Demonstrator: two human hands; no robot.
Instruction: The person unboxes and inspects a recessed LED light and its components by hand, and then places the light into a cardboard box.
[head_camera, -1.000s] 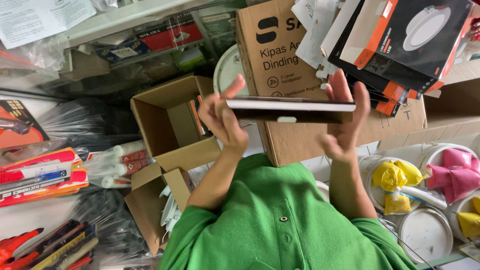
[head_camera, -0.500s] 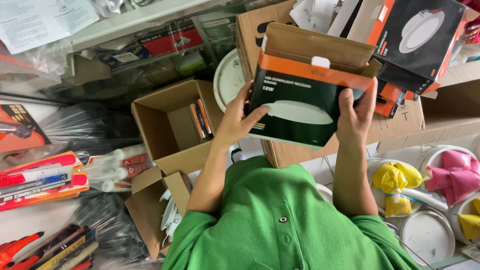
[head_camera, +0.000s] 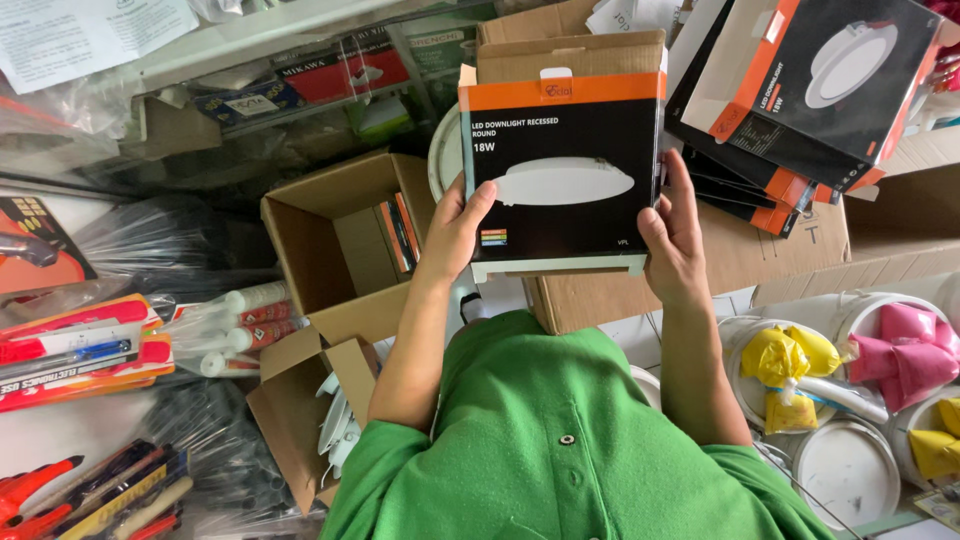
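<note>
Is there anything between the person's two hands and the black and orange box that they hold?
No, nothing visible. The left hand grips the left edge of the black and orange box directly, and the right hand grips its right edge. Both hands touch the cardboard itself.

I see a bright green polo-style shirt (head_camera: 560, 440) of a slightly textured knit filling the lower middle of the view. A buttoned placket runs down its front, with one small round grey button (head_camera: 567, 438) showing. The sleeves are short and end above the elbows, so both forearms are bare. I see no watch, ring or glove on the left hand (head_camera: 452, 232) or the right hand (head_camera: 675, 240).
</note>
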